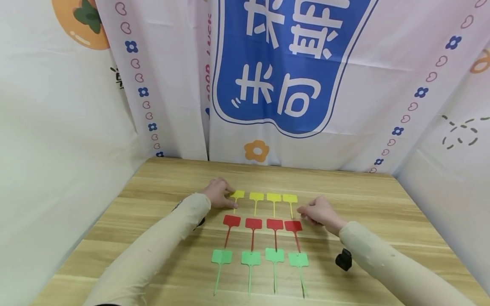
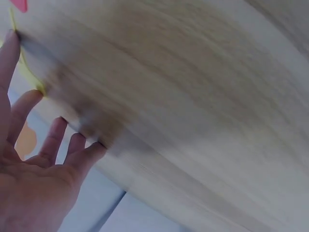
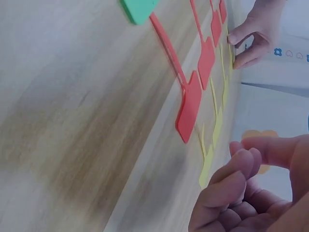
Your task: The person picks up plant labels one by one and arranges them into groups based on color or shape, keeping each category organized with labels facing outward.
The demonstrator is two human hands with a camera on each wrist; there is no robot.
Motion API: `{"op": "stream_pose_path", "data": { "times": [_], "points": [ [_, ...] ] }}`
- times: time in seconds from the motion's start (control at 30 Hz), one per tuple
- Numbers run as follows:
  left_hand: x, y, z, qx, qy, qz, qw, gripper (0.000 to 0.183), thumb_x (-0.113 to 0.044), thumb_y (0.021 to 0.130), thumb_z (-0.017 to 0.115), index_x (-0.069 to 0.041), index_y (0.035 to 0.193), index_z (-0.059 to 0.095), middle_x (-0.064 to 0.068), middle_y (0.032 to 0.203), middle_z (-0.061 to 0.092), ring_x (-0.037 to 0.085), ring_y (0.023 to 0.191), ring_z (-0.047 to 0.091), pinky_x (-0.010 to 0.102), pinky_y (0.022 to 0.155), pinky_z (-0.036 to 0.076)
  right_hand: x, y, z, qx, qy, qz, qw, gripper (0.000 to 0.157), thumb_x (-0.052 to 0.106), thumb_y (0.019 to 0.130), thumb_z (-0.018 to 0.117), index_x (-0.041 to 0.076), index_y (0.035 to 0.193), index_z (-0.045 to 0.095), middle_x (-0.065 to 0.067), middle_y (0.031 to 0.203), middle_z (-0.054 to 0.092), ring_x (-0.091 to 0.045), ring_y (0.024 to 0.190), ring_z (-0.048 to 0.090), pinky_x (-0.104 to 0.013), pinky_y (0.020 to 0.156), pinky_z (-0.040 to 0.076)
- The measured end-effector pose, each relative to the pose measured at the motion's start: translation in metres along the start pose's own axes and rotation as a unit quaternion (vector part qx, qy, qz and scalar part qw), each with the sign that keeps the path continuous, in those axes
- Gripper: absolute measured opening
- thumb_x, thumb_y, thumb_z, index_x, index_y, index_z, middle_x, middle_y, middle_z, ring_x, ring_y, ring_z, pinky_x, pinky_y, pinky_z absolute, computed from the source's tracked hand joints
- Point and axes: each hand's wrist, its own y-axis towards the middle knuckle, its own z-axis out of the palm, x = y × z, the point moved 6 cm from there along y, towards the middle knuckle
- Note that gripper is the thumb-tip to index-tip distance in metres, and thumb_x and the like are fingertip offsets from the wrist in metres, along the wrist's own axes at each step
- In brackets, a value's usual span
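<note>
Flat plastic tags with thin stems lie on the table in yellow, red and green rows. At the far left of the yellow row, my left hand (image 1: 219,194) touches a yellow tag (image 1: 238,194); in the left wrist view, thumb and index finger (image 2: 30,102) meet it at separate spots, fingers spread. My right hand (image 1: 320,212) is just right of the rightmost yellow tag (image 1: 289,198), near the rightmost red tag (image 1: 293,226). In the right wrist view its fingers (image 3: 227,188) are curled, thumb near the index fingertip, with nothing visible between them.
The green row, with its rightmost green tag (image 1: 298,259), lies closest to me. A wooden table (image 1: 383,204) carries everything. Printed cloth (image 1: 172,85) hangs behind and at both sides. A small black device (image 1: 343,260) shows below the right sleeve.
</note>
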Motion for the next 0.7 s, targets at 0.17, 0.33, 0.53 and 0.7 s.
{"op": "stream_pose_path", "data": {
  "times": [0.17,0.33,0.53,0.7],
  "points": [
    [0.002,-0.001,0.003,0.001,-0.020,-0.021,0.9996,0.065,-0.048,0.069,0.088,-0.011,0.120,0.072,0.003,0.123,0.061,0.028,0.119,0.045,0.045,0.101,0.037,-0.005,-0.002,-0.006,-0.002,0.006,0.005,1.000,0.027,0.018,0.092,0.065,-0.005,0.078,0.068,0.000,0.051,0.045,-0.010,0.047,0.039,-0.026,0.046,0.031],
    [0.002,-0.003,0.004,0.000,-0.054,-0.034,0.9979,0.059,-0.044,0.070,0.088,-0.013,0.118,0.073,0.002,0.121,0.064,0.028,0.122,0.046,0.046,0.103,0.036,-0.009,-0.005,-0.013,-0.009,0.003,0.007,1.000,0.028,0.020,0.092,0.065,-0.005,0.081,0.070,0.000,0.054,0.047,-0.010,0.049,0.043,-0.026,0.048,0.036],
    [0.000,-0.003,0.001,-0.003,-0.070,-0.030,0.9971,0.053,-0.043,0.079,0.082,-0.011,0.120,0.072,0.003,0.122,0.065,0.028,0.124,0.049,0.046,0.102,0.039,-0.006,-0.008,-0.021,-0.009,0.002,0.008,1.000,0.031,0.024,0.094,0.064,-0.004,0.081,0.068,-0.001,0.056,0.048,-0.012,0.051,0.045,-0.029,0.052,0.041],
    [-0.009,-0.007,-0.003,-0.022,-0.091,-0.026,0.9953,0.042,-0.038,0.094,0.068,-0.006,0.120,0.071,0.008,0.122,0.066,0.025,0.117,0.057,0.043,0.098,0.044,0.004,-0.010,-0.032,-0.005,0.032,-0.008,0.999,0.027,0.023,0.096,0.062,-0.003,0.089,0.067,-0.002,0.063,0.052,-0.012,0.056,0.049,-0.027,0.054,0.045]
  ]
}}
